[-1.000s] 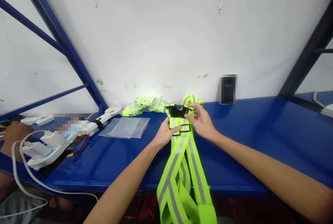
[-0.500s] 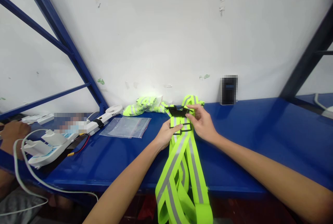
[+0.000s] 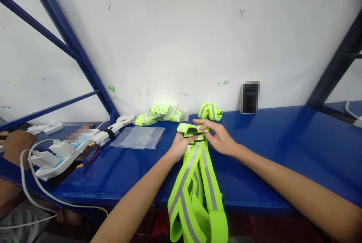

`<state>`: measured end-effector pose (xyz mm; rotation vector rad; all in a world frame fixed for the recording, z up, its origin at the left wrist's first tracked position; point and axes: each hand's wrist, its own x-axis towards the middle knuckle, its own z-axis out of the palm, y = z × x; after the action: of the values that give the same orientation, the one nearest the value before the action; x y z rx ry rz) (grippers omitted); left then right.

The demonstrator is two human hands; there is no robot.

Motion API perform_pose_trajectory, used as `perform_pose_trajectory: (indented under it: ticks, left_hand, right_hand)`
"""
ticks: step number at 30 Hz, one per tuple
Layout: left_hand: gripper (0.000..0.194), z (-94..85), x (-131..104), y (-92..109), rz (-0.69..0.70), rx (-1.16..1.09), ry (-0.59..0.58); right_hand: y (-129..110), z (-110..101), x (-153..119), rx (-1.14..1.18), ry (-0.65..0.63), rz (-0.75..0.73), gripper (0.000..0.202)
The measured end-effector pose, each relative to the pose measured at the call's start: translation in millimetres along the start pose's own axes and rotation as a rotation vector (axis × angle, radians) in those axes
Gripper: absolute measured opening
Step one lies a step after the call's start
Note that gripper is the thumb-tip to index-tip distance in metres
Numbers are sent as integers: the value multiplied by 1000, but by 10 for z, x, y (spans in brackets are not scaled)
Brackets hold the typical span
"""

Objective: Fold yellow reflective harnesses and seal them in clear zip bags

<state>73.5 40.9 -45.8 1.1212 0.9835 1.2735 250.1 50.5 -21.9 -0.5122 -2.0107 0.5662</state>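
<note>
On the blue bench (image 3: 283, 141) in front of me, both of my hands meet over a neon-yellow reflective strap harness (image 3: 198, 182). My left hand (image 3: 181, 145) pinches the folded top end of it from the left, thumb on top and fingers curled under, closed on the webbing. My right hand (image 3: 219, 137) comes in from the right, its fingers laid flat across the same fold and pressing it down, thumb tucked beneath, so it too is clamped on the harness. A black buckle peeks out just under the fold, between my two hands. From there the harness runs toward me over the bench edge, and its long grey-striped loops hang down below the front lip.

Just beyond my hands sits a small rolled bundle of the same yellow strap (image 3: 210, 111), apart from the one I hold. Left of that lies a bagged yellow harness (image 3: 161, 113) against the wall, and nearer me a clear zip bag (image 3: 138, 137) lies flat. Further left I see a white handheld fan (image 3: 117, 126) and white devices with cables. At the far left edge another person's hand (image 3: 15, 145) rests on the bench
</note>
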Motion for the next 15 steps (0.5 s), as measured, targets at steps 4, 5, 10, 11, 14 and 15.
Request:
perform_pose_trajectory:
  ticks: [4,5,10,11,14,15]
  left_hand:
    - [29,-35,22,-45,62,61,107]
    - [28,-46,26,-51,89,93,104]
    - [27,-109,31,-33,244,207,44]
    - [29,-114,25,-17,280,220,27]
    - [35,-95,-14,43,392,274,1]
    - [36,-78,-32,61,423,291,6]
  right_hand:
    - [7,43,-20,-14,-77,21,12]
    - [16,52,-13,-8,-67,47,7]
    - [89,57,52,264,33,394,44]
    - [100,57,57,377,-13,491,53]
    - [114,71,49,600,-124,635,47]
    - [114,77,44,619,-111,628,44]
